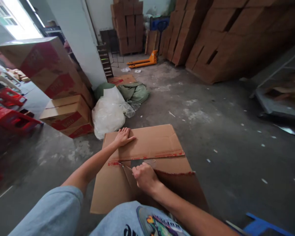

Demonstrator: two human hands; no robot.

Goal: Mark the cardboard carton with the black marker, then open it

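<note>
A brown cardboard box (159, 141) stands on the concrete floor right in front of me, its top flaps joined by red-printed tape (162, 155) along the middle seam. My left hand (123, 136) lies flat, fingers stretched out, on the far flap near its left corner. My right hand (144, 176) is closed in a fist on a thin blade (125, 166) whose tip sits at the taped seam near the box's left end. The seam gapes open just right of the blade.
White plastic bags (109, 113) and a green sack (135, 91) lie beyond the box. Red-printed cartons (68, 114) are stacked at the left, with red stools (12, 119) beside them. Tall carton stacks (223, 39) line the back right, near an orange pallet jack (144, 61).
</note>
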